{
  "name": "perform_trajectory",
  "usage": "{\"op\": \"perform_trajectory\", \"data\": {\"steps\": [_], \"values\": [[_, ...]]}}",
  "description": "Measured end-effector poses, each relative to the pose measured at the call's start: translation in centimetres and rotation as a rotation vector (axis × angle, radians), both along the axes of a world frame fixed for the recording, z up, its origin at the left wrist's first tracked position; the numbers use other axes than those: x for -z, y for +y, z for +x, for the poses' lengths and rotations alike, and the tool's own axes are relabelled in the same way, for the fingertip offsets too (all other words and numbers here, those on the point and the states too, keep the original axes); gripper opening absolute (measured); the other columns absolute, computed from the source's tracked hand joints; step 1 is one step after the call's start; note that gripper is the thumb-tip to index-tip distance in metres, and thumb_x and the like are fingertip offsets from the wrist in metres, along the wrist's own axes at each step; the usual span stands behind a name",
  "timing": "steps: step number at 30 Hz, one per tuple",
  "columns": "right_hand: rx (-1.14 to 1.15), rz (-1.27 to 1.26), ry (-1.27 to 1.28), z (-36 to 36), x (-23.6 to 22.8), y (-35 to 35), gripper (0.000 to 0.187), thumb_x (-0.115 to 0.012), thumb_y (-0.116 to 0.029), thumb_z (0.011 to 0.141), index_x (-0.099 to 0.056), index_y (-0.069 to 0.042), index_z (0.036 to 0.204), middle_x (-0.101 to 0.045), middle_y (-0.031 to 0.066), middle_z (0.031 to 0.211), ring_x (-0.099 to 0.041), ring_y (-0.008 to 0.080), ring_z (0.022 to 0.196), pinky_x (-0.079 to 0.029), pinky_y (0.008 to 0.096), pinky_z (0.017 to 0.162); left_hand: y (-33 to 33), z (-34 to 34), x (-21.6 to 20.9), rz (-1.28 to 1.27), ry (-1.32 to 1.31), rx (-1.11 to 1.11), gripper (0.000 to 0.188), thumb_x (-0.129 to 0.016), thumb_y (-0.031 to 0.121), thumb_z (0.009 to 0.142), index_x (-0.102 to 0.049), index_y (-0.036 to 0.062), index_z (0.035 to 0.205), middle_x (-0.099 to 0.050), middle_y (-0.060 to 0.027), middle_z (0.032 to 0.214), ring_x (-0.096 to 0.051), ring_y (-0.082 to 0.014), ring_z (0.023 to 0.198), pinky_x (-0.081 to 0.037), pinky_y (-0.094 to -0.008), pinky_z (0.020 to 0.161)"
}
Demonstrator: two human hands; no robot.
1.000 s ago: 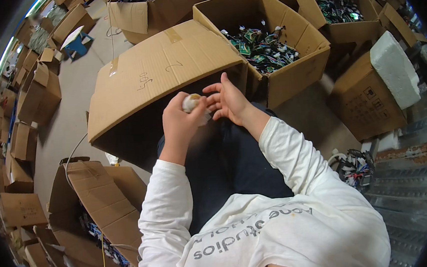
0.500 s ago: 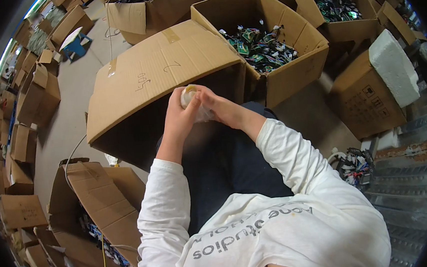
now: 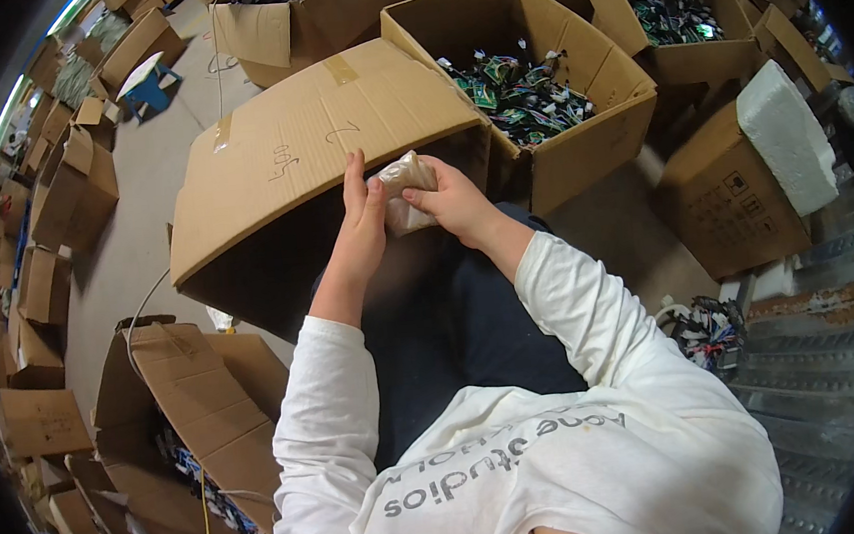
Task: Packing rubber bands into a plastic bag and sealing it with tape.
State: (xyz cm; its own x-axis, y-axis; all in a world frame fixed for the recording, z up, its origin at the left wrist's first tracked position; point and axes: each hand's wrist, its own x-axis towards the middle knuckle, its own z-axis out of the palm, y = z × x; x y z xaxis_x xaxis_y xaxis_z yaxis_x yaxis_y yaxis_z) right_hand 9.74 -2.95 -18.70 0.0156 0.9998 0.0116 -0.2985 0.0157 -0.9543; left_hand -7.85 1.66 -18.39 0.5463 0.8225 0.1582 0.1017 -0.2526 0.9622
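Observation:
A small whitish bundle in glossy, crinkled plastic (image 3: 406,176) is held up over my lap, in front of the tipped carton (image 3: 326,134). My right hand (image 3: 462,204) is closed on its right side, the thumb lying across the front. What is inside the wrapping cannot be made out. My left hand (image 3: 361,212) is beside the bundle's left side, with fingers stretched out and the thumb apart. Whether its palm touches the plastic is unclear. Behind my hands the carton's dark opening faces me.
An open carton of circuit boards and wires (image 3: 524,99) stands beyond my right hand. At lower left is another carton with cables (image 3: 196,386). To the right, white foam (image 3: 786,138) leans on a carton, near a wire bundle (image 3: 710,330). A blue stool (image 3: 147,86) stands far left.
My left hand has loosened from around the bundle and its fingers have straightened. The bundle has turned and shows more of its plastic, staying in my right hand.

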Motion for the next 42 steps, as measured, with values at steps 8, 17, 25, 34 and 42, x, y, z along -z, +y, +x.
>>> {"op": "perform_trajectory", "data": {"steps": [8, 17, 25, 34, 42], "values": [[0.074, 0.053, -0.079, -0.4, -0.7, -0.5, 0.039, -0.067, 0.000, 0.097, -0.058, -0.001, 0.135, -0.069, 0.0084, 0.124, -0.066, 0.0173, 0.111, -0.052, 0.0324, 0.098, -0.6, -0.5, -1.0, 0.056, 0.023, -0.089, 0.076, -0.067, 0.036, 0.103, -0.028, 0.0009, 0.159, -0.022, -0.0212, 0.167, -0.030, -0.0324, 0.152, -0.037, -0.0420, 0.118], [0.016, 0.122, 0.010, -0.5, -2.1, -0.8, 0.045, -0.068, -0.007, 0.099, -0.054, -0.006, 0.141, -0.063, 0.0052, 0.130, -0.060, 0.0153, 0.120, -0.048, 0.0321, 0.104, -0.4, -1.1, -1.9, -0.169, -0.153, -0.097, 0.063, -0.072, 0.016, 0.100, -0.040, 0.0009, 0.153, -0.060, -0.0133, 0.134, -0.061, -0.0202, 0.116, -0.051, -0.0323, 0.100], [-0.030, 0.013, -0.119, 1.2, -2.3, -1.1, 0.040, -0.076, -0.024, 0.098, -0.061, -0.005, 0.130, -0.067, 0.0042, 0.115, -0.063, 0.0132, 0.107, -0.051, 0.0309, 0.096, -1.1, -1.3, -3.4, -0.183, -0.042, -0.122, 0.034, -0.076, 0.002, 0.085, -0.067, -0.0043, 0.116, -0.073, -0.0105, 0.106, -0.068, -0.0170, 0.097, -0.054, -0.0305, 0.087], [0.018, 0.053, -0.259, 1.7, -2.4, -1.1, 0.026, -0.080, -0.023, 0.094, -0.067, -0.004, 0.105, -0.070, 0.0033, 0.091, -0.064, 0.0109, 0.083, -0.052, 0.0302, 0.074, -2.0, -0.2, -5.4, -0.277, -0.100, -0.062, 0.035, -0.073, 0.030, 0.101, -0.069, -0.0017, 0.115, -0.071, -0.0044, 0.103, -0.064, -0.0103, 0.092, -0.051, -0.0276, 0.089], [-0.084, -0.074, -0.103, 0.9, -3.6, -2.3, 0.041, -0.078, -0.032, 0.097, -0.062, -0.001, 0.118, -0.070, 0.0066, 0.106, -0.065, 0.0126, 0.095, -0.055, 0.0301, 0.078, -1.9, -1.2, -4.2, -0.195, 0.076, -0.139, 0.038, -0.071, 0.034, 0.102, -0.072, -0.0038, 0.103, -0.071, -0.0024, 0.089, -0.060, -0.0089, 0.080, -0.048, -0.0253, 0.073]]}}
